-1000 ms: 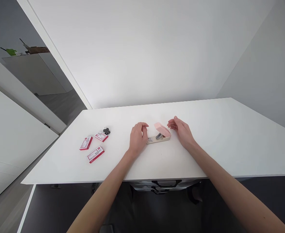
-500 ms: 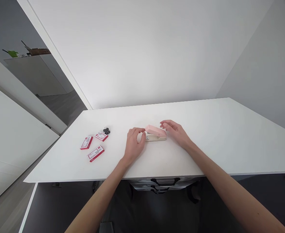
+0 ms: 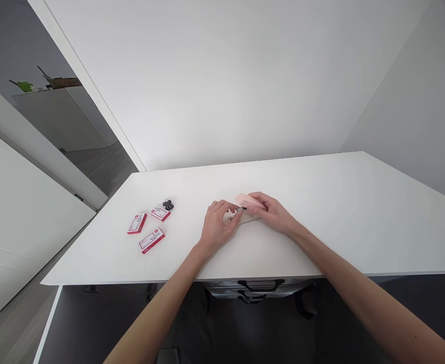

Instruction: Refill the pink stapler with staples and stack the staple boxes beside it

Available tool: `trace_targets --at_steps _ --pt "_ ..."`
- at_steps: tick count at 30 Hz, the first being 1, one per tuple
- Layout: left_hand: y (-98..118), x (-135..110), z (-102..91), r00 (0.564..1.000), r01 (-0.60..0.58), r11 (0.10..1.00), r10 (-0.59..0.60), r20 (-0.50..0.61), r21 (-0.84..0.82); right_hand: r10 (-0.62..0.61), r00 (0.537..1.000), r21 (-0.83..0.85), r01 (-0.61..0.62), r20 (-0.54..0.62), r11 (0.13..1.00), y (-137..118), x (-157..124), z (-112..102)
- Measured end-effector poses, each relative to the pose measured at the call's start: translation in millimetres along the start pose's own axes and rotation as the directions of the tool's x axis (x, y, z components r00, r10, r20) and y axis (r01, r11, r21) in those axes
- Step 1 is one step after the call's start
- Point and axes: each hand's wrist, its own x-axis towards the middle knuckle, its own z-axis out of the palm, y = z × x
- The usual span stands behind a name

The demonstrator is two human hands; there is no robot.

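Black drawer handles (image 3: 260,286) sat below the front edge of the white table (image 3: 339,212). One red-and-white box (image 3: 152,240) lay beyond that edge, at left. The left hand (image 3: 217,225) had thumb and index finger narrowly spaced at the metal part (image 3: 241,209) of the pink stapler (image 3: 245,199); a firm pinch could not be confirmed. The right hand (image 3: 275,215) held the stapler's raised cover (image 3: 252,201), thumb on the near side. The stapler rested on the table between both hands. Two further boxes (image 3: 137,223) lay well left, a small black item (image 3: 168,204) just beside the farther one. A white wall (image 3: 222,91) stood behind the table
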Motion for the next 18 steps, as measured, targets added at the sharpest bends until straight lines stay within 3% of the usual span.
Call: trace_targets --at_steps 7,18 --pt "4 7 18.7 0.997 -0.002 0.999 -0.001 0.073 0.043 0.005 0.999 0.204 -0.016 0.052 0.979 -5 1 0" --pt "5 5 20.7 0.994 0.019 0.999 -0.023 0.110 0.039 0.057 0.997 0.236 -0.067 0.049 0.969 -7 2 -4"
